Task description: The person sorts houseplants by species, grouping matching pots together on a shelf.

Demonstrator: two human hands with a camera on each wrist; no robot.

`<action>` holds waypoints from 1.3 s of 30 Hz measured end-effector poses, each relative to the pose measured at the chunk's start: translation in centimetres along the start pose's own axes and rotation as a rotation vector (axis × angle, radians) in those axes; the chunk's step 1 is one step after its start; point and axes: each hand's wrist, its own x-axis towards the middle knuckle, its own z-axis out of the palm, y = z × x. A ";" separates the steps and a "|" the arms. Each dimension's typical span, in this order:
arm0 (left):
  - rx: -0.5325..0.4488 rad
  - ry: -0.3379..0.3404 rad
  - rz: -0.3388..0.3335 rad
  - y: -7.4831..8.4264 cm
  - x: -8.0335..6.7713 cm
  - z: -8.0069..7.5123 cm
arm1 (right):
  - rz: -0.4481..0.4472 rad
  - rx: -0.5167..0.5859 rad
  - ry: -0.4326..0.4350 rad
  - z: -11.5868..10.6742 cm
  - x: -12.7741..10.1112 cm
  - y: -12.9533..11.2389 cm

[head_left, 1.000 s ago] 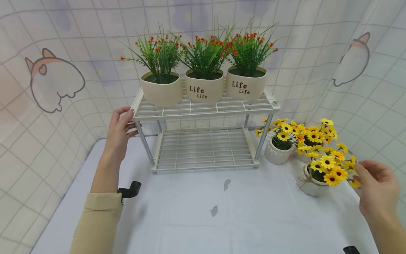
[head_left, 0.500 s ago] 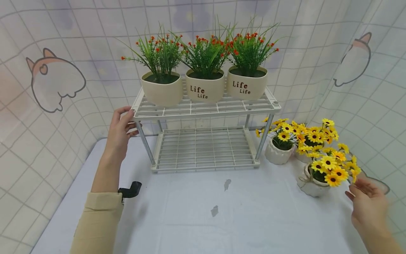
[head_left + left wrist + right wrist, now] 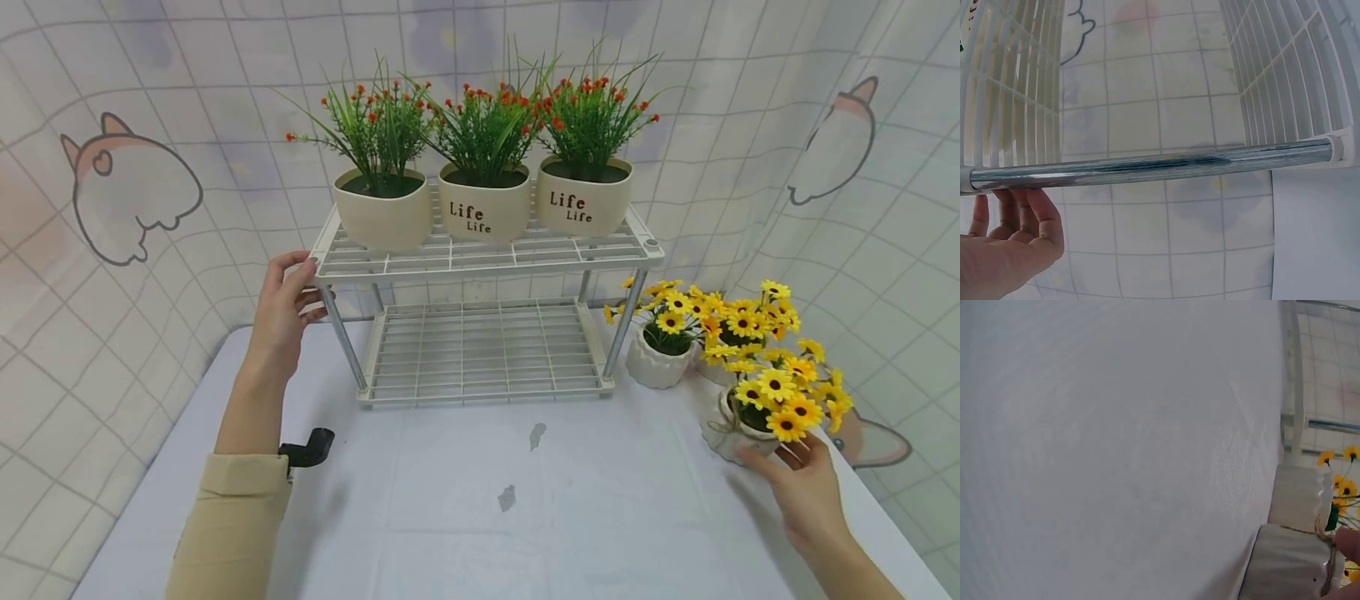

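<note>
At the near right corner of the white table point(image 3: 465, 500), the right hand point(image 3: 806, 487) reaches the nearest sunflower pot point(image 3: 731, 437); its fingers curl against the pot's lower front and side, just under the yellow blooms, though the pictures do not show whether they truly clasp it or only touch. The pot stands upright on the tabletop, its long axis vertical, flowers pointing up and leaning slightly toward the right. Two more sunflower pots point(image 3: 660, 358) stand just behind it, close together, beside the right leg of the two-tier wire rack point(image 3: 480, 254). Across the table, the left hand point(image 3: 285, 308) rests on the left corner of the rack's upper shelf, fingers loosely bent around the edge above the chrome leg point(image 3: 1147, 167), seemingly to steady the rack. That upper shelf carries three cream pots of red-budded greenery point(image 3: 483, 200) in a row, so it is top-heavy; the lower shelf point(image 3: 480, 350) holds nothing.
</note>
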 end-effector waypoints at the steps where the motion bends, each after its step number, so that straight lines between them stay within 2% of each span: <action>1: 0.000 0.000 -0.002 0.0 0.0 0.0 | -0.005 0.002 0.001 0.2 0.0 0.0; 14: 0.003 0.009 -0.009 0.1 0.0 0.1 | -0.095 0.026 0.044 1.9 0.5 -0.6; 21: 0.002 0.007 -0.006 0.1 0.1 0.1 | -0.186 0.064 0.070 2.2 0.6 -0.6; 29: 0.008 0.019 -0.010 0.1 0.0 0.1 | -0.197 0.065 0.074 2.3 0.8 -0.6; 34: 0.000 0.015 -0.010 0.0 0.0 0.1 | -0.230 0.039 0.081 2.4 0.8 -0.5; 39: -0.006 0.016 -0.006 0.1 0.0 0.2 | -0.268 -0.032 0.100 2.4 0.6 -0.5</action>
